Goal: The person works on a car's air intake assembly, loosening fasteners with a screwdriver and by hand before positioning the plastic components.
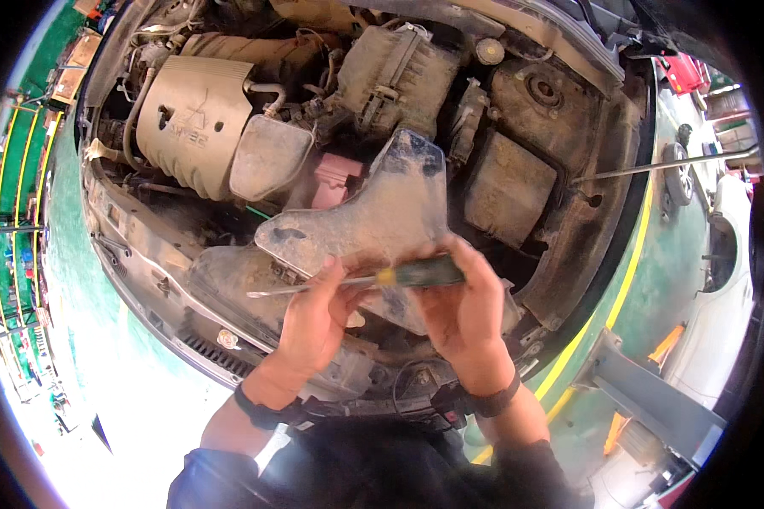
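My right hand is closed round the dark green handle of a flathead screwdriver, its metal blade pointing left across my left hand and its tip near the left. Above both hands is a dusty, bent grey plastic duct piece, raised over the engine bay. My left hand has its fingers curled at the lower edge of this piece and seems to grip it; its fingertips are partly hidden. Some fingers of my right hand are also hidden, so I cannot tell whether they touch the piece.
Around are a beige engine cover, an air box, a square lidded box, a pinkish part and a hood prop rod. A grey lift arm, white car and shelving stand beyond.
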Motion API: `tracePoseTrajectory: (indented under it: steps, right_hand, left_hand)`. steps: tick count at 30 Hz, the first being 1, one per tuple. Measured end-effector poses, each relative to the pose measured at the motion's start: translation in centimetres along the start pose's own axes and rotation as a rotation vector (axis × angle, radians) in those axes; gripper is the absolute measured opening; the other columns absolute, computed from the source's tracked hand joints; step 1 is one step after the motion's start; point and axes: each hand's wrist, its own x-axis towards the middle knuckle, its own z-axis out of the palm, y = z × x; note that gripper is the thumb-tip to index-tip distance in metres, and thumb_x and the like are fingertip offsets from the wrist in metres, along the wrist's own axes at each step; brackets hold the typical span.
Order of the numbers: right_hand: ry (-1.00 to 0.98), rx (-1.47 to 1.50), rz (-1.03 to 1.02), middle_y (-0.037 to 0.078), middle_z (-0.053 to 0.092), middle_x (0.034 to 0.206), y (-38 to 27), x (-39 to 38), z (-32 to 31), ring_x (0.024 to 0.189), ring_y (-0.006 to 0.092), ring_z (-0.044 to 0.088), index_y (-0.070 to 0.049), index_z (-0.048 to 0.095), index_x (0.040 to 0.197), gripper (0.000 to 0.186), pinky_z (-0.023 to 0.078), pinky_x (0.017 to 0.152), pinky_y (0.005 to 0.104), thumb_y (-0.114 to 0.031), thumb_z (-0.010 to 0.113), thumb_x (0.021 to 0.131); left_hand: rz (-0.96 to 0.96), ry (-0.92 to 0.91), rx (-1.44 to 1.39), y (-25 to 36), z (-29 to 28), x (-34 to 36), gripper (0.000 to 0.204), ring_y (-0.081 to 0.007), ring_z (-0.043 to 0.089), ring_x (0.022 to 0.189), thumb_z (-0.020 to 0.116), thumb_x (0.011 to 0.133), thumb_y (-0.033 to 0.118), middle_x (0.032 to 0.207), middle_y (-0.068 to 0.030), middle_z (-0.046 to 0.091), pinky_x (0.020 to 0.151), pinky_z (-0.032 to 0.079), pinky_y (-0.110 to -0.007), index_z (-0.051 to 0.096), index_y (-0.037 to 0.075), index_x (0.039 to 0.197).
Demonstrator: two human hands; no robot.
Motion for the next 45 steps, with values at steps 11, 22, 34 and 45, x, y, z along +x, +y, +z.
tracePoseTrajectory:
  steps: [11,22,34,45]
  right_hand:
    - [0.070,-1.061,0.044,0.002,0.067,0.096,-7.6,14.9,-7.6,0.085,0.0141,0.063,-0.002,0.066,0.114,0.022,0.050,0.075,0.0265,-0.010,0.054,0.097]
    - [-0.238,-1.183,0.250,0.005,0.071,0.109,-6.9,20.3,-9.0,0.092,0.0150,0.067,-0.002,0.068,0.119,0.024,0.054,0.080,0.0294,-0.011,0.060,0.098]
    - [-0.574,-1.111,0.179,0.014,0.067,0.122,-6.7,25.4,-13.1,0.107,0.0293,0.064,0.001,0.065,0.122,0.028,0.051,0.092,0.0383,-0.007,0.061,0.095]
    - [-0.406,-0.920,0.681,0.009,0.065,0.128,-6.2,25.9,-10.3,0.112,0.0221,0.062,-0.003,0.065,0.125,0.030,0.049,0.098,0.0361,-0.011,0.062,0.097]
  left_hand:
    - [-0.200,0.383,-0.116,2.5,-4.5,0.3,0.037,-0.0082,0.035,0.045,0.052,0.104,0.038,0.059,0.0019,0.043,0.045,0.032,-0.026,0.057,0.008,0.084]
    - [-0.340,0.331,0.377,-1.0,-4.6,0.3,0.049,-0.0099,0.052,0.047,0.060,0.099,0.046,0.072,-0.0099,0.065,0.039,0.033,-0.023,0.062,-0.002,0.088]
    - [-0.282,0.304,0.953,-2.8,-3.6,1.4,0.065,-0.0188,0.064,0.049,0.056,0.101,0.047,0.051,-0.0092,0.058,0.051,0.051,-0.034,0.060,-0.004,0.062]
    - [-0.291,0.356,0.992,-3.2,-3.3,1.5,0.067,-0.0198,0.063,0.048,0.055,0.101,0.048,0.049,-0.0097,0.056,0.050,0.050,-0.033,0.056,-0.005,0.060]
